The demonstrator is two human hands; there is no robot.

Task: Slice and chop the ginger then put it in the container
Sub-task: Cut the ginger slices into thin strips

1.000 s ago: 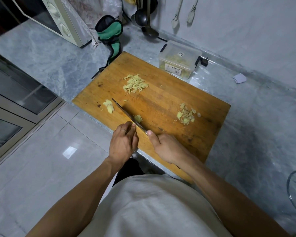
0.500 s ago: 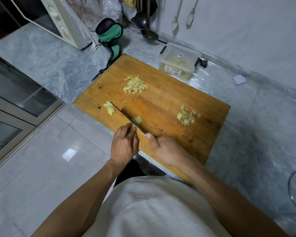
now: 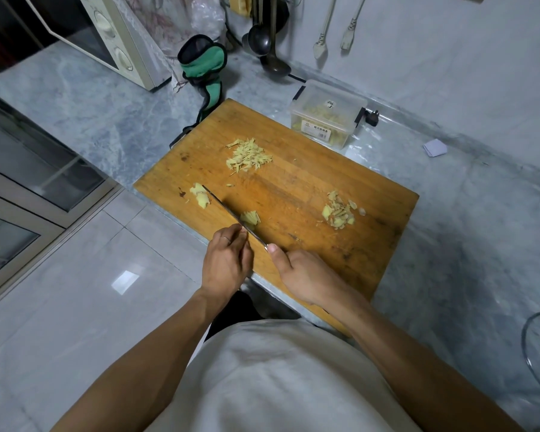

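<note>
Fingers (image 3: 242,236) of left hand (image 3: 225,266) curled on ginger (image 3: 250,217) beside knife (image 3: 231,213); right hand (image 3: 306,277) gripping handle. Near board's (image 3: 371,244) front edge. Container (image 3: 326,118) beyond far edge, on desk (image 3: 449,213).

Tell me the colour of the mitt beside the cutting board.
Green with black trim: the mitt, head view.

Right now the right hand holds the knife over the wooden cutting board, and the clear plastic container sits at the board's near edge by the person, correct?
Not quite: the head view shows the clear plastic container beyond the wooden cutting board's far edge, by the wall. The right hand does hold the knife.
</note>
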